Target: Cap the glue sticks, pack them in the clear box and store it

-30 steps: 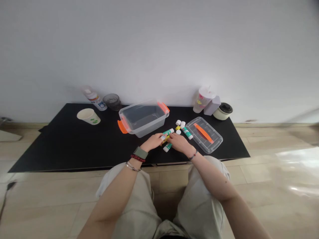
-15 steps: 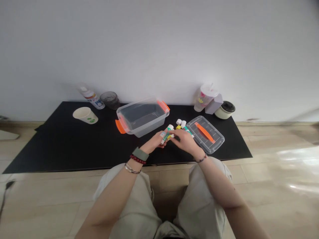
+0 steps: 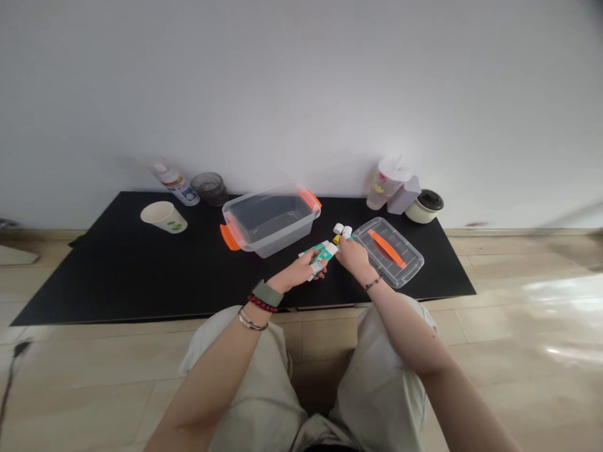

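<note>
My left hand [image 3: 301,271] is closed around a pair of small green-and-white sticks [image 3: 321,259] with white ends, held above the front part of the black tabletop. Just to its right, my right hand [image 3: 354,255] has its fingers bent down at the left edge of the clear lid [image 3: 411,259]. A bit of green-and-white shows at those fingertips; the rest of that stick is hidden under the hand. Beyond the fingers lie small white pieces [image 3: 338,228] and a yellow piece [image 3: 336,239]. An open clear plastic box [image 3: 282,241] with orange latches stands behind my left hand.
On the left of the black table [image 3: 117,270] are a paper cup [image 3: 160,216], a spray can [image 3: 181,188] and a dark glass [image 3: 210,189]. At the back right stand a lidded tumbler [image 3: 384,185], a pale box [image 3: 404,196] and a cream pot [image 3: 423,210] with a black lid.
My right hand has moved away from my left hand, rightward to the stick by the lid. My left hand has turned slightly, showing the sticks in it more fully.
</note>
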Demonstrator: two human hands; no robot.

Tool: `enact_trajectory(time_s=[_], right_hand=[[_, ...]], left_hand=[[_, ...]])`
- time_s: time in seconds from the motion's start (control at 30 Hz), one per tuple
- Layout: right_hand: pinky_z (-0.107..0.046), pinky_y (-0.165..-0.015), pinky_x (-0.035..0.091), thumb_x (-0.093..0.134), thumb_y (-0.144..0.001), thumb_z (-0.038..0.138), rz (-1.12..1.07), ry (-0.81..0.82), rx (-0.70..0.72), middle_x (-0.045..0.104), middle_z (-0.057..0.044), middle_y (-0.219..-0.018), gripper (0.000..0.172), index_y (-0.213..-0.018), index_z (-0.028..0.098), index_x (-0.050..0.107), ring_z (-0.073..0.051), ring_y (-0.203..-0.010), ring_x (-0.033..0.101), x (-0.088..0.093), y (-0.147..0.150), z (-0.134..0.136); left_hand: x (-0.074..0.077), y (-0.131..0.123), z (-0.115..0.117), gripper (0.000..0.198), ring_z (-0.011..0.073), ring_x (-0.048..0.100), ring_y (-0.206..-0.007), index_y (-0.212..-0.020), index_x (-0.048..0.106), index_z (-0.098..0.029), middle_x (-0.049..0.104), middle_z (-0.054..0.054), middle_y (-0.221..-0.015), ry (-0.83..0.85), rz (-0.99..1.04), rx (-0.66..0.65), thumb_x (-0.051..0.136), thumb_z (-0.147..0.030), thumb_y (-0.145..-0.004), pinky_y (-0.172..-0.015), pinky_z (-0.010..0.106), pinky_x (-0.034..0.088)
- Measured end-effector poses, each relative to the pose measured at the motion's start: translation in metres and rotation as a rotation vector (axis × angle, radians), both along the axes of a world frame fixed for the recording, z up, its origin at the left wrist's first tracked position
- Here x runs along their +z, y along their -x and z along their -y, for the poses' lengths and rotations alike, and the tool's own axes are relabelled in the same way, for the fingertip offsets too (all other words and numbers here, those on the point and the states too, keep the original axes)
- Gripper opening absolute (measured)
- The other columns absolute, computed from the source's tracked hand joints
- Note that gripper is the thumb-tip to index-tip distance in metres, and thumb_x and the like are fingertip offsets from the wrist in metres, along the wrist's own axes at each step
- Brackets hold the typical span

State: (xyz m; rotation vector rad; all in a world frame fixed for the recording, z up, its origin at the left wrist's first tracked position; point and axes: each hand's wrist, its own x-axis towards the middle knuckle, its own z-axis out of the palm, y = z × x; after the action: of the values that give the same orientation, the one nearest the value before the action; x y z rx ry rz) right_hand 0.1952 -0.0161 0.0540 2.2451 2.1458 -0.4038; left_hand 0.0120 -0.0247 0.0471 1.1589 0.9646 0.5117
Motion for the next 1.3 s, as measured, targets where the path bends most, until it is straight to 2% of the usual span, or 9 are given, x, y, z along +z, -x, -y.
enact_trajectory(time_s=[0.07,0.23,0.37,0.57,0.7,0.87,1.03,1.17,1.3], right_hand=[[-0.030,-0.074,0.047,0.059,-0.087,0.020,-0.180,-0.072,-0.063,0.070,-0.014,-0.100,0.027,-0.113,0.014,0.058,-0.024,-0.088,0.066,0.002,-0.009,-0.002],[-0.022,-0.053,0.038,0.052,-0.090,0.042,-1.030,-0.104,-0.166,0.059,0.001,-0.073,0.024,-0.094,0.020,0.060,-0.010,-0.056,0.050,0.007,-0.031,-0.006],[-0.020,-0.046,0.031,0.059,-0.083,0.056,-1.270,-0.018,-0.137,0.053,0.004,-0.064,0.038,-0.083,0.018,0.058,-0.007,-0.051,0.044,0.011,-0.024,-0.001],[-0.020,-0.048,0.034,0.064,-0.080,0.065,-1.316,-0.006,-0.020,0.054,0.004,-0.062,0.047,-0.083,0.019,0.053,-0.008,-0.053,0.048,0.015,-0.015,0.005],[-0.023,-0.050,0.037,0.060,-0.085,0.063,-1.317,0.023,0.155,0.053,0.003,-0.066,0.044,-0.093,0.020,0.057,-0.010,-0.056,0.049,0.020,-0.020,0.008],[-0.026,-0.057,0.043,0.055,-0.092,0.058,-1.249,0.004,0.340,0.053,0.001,-0.075,0.041,-0.108,0.021,0.059,-0.012,-0.063,0.052,0.021,-0.022,0.014],[-0.027,-0.060,0.044,0.052,-0.094,0.055,-1.174,-0.040,0.376,0.053,0.001,-0.075,0.036,-0.109,0.022,0.056,-0.013,-0.065,0.052,0.018,-0.017,0.020],[-0.026,-0.058,0.037,0.048,-0.097,0.050,-1.064,-0.204,0.268,0.049,0.003,-0.069,0.030,-0.092,0.021,0.056,-0.012,-0.061,0.046,0.018,-0.012,0.021],[-0.025,-0.058,0.034,0.048,-0.095,0.048,-0.889,-0.316,0.140,0.047,0.003,-0.063,0.032,-0.077,0.021,0.051,-0.012,-0.059,0.043,0.018,-0.011,0.019]], left_hand=[[0.001,0.000,0.000,0.045,0.0091,0.057,-0.061,-0.092,0.050,-0.018,0.061,-0.001,-0.076,-0.004,0.010,0.025,0.074,-0.054,-0.077,-0.059,0.024,0.045],[0.004,-0.003,-0.002,0.048,0.0076,0.051,-0.052,-0.090,0.048,-0.019,0.057,-0.003,-0.069,0.000,0.046,0.079,0.062,-0.064,-0.084,-0.051,0.022,0.041],[0.010,-0.004,0.000,0.049,0.0072,0.049,-0.047,-0.091,0.047,-0.019,0.055,-0.003,-0.068,-0.005,0.100,0.045,0.057,-0.067,-0.085,-0.046,0.021,0.040],[0.009,0.001,0.003,0.052,0.0056,0.044,-0.040,-0.105,0.051,-0.017,0.055,-0.003,-0.067,-0.005,0.115,-0.026,0.054,-0.066,-0.087,-0.039,0.019,0.034],[0.011,0.009,0.002,0.053,0.0050,0.041,-0.039,-0.115,0.052,-0.017,0.054,-0.004,-0.065,0.052,0.196,-0.125,0.056,-0.063,-0.088,-0.037,0.017,0.032],[0.011,0.019,0.000,0.045,0.0044,0.037,-0.036,-0.103,0.055,-0.014,0.052,-0.003,-0.063,0.216,0.257,-0.200,0.051,-0.058,-0.092,-0.034,0.017,0.027],[0.005,0.017,-0.001,0.048,0.0029,0.031,-0.034,-0.096,0.056,-0.013,0.047,-0.004,-0.061,0.344,0.291,-0.251,0.041,-0.059,-0.095,-0.033,0.017,0.020],[0.006,0.001,0.002,0.048,0.0044,0.038,-0.039,-0.098,0.054,-0.015,0.052,-0.003,-0.066,0.102,0.246,-0.223,0.047,-0.063,-0.091,-0.036,0.018,0.030],[0.003,-0.013,0.007,0.037,0.0125,0.058,-0.060,-0.098,0.054,-0.017,0.060,0.001,-0.078,-0.323,-0.063,-0.167,0.057,-0.053,-0.089,-0.055,0.026,0.048]])
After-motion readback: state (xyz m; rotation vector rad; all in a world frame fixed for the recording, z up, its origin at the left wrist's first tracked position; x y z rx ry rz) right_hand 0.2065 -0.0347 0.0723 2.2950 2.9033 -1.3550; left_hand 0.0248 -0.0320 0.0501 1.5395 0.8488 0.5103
